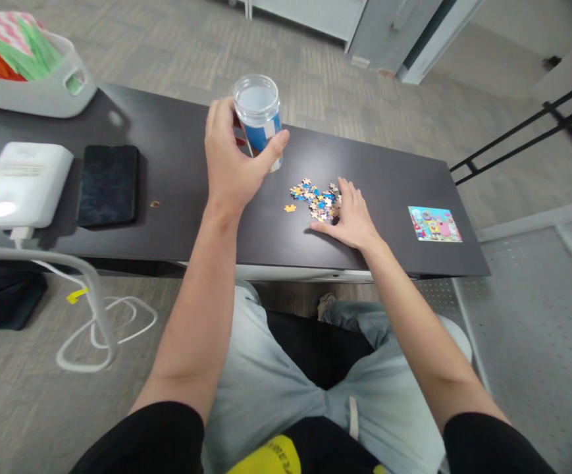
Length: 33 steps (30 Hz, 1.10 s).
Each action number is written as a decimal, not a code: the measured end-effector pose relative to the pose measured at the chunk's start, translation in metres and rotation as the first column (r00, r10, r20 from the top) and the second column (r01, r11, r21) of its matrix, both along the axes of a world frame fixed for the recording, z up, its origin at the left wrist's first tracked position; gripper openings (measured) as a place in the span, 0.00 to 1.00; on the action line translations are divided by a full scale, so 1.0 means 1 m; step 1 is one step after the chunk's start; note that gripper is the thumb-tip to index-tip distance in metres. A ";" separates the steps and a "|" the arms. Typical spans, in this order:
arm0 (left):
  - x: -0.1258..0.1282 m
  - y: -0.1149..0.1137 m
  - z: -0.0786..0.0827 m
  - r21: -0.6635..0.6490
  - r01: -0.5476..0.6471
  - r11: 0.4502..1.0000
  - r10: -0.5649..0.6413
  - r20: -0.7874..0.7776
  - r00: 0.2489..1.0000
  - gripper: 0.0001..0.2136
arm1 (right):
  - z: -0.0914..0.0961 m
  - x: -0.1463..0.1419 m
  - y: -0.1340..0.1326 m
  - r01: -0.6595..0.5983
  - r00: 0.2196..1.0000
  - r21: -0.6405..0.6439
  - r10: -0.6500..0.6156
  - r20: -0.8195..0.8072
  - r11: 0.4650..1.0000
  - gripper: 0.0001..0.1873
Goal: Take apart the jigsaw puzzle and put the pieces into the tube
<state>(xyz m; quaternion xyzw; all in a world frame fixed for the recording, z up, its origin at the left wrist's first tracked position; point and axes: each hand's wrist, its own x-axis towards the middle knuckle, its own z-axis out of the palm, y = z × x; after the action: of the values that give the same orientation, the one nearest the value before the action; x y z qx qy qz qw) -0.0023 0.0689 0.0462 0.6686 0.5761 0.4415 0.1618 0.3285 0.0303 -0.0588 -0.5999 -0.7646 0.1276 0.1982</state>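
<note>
So as far as progress goes, the puzzle pieces [321, 201] are out on the bench [399, 181], bunched in a loose heap, and I can't make out any joined-up section. Done so far: pieces out, jar [260, 125] uncapped. Left over, by the look of it: the whole heap, unsorted and unassembled (plus one stray yellow piece [290, 208] lying apart at about half past eight from the pile). The heap sits around one o'clock from the middle of the view, mixed blue, yellow and pale bits, some overlapping. The left hand [231, 155] is wrapped firmly round the jar, thumb across the front, and seems to have it up off the bench, at about eleven o'clock from the pile. It's clear with a blue and white label; the upper part looks see-through, but whether anything sits lower down, no idea. The right hand [352, 217] is at four o'clock on the heap, thumb and fingers spread wide and curved round that edge; can't tell if a piece is under the fingers. A colourful cartoon card [435, 225] lies flat just past three o'clock, well apart, and a black phone-like slab [108, 184] is way over at nine.
</note>
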 end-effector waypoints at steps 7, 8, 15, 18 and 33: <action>-0.005 0.019 -0.021 0.131 -0.015 0.991 -0.012 0.200 0.980 0.42 | 0.009 -0.056 0.048 -0.211 0.977 0.014 0.210 0.046 0.977 0.84; -0.006 0.024 -0.025 0.154 -0.016 0.988 -0.020 0.228 0.973 0.42 | 0.012 -0.059 0.051 -0.253 0.966 0.017 0.252 0.051 0.967 0.78; -0.006 0.036 -0.034 0.156 0.013 0.988 -0.052 0.251 0.967 0.41 | 0.022 -0.064 0.048 -0.276 0.959 0.054 0.271 0.084 0.960 0.42; -0.004 0.034 -0.033 0.134 0.041 0.990 -0.072 0.241 0.968 0.40 | 0.020 -0.065 0.046 -0.261 0.962 0.088 0.252 0.102 0.961 0.37; -0.006 0.041 -0.041 0.166 0.052 0.985 -0.074 0.131 0.989 0.47 | 0.016 -0.068 0.044 -0.237 0.964 0.140 0.215 0.155 0.961 0.25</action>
<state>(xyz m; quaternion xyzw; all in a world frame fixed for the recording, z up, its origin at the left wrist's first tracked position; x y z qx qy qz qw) -0.0084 0.1099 0.0054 0.6656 0.5045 0.5262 0.1600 0.2607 0.0746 -0.0429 -0.4982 -0.8478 0.0470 0.1756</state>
